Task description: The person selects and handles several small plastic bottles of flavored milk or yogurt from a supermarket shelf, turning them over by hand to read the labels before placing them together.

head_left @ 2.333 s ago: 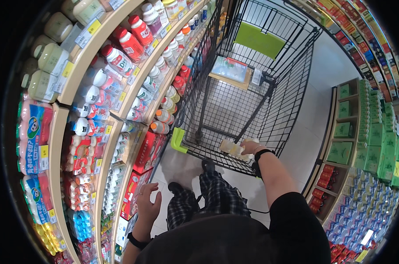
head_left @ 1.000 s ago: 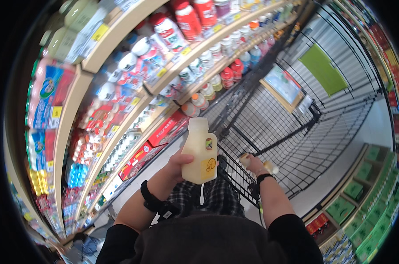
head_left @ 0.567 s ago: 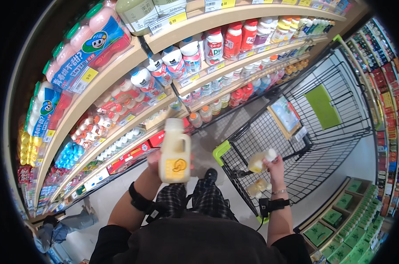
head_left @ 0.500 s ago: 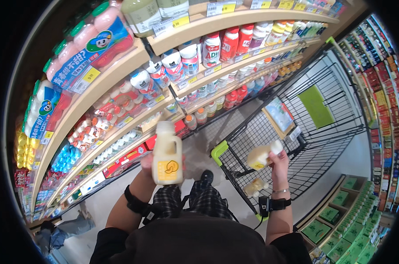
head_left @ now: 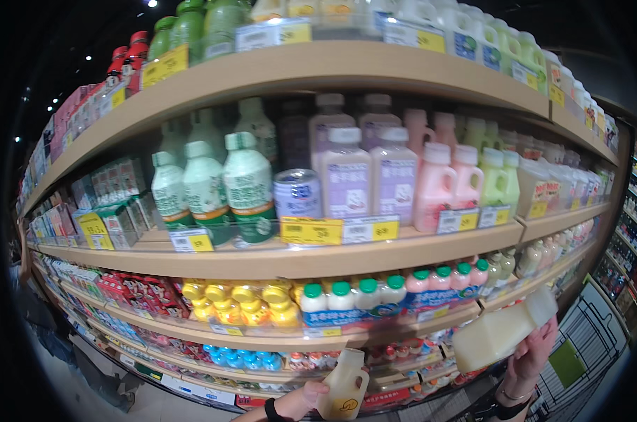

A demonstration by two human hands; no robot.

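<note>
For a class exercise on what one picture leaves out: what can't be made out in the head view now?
In the head view:
- Left hand: some fingers hidden behind the looped-handle bottle.
- Pale bottle in the right hand: far side turned away.
- Shopping cart: near end cut off by the lower edge.
- Price tags: fine print too small and blurred.

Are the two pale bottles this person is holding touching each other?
Apart. In the head view, a wooden shelf shows in the gap between the left bottle, in the left hand, and the right bottle, in the right hand.
</note>
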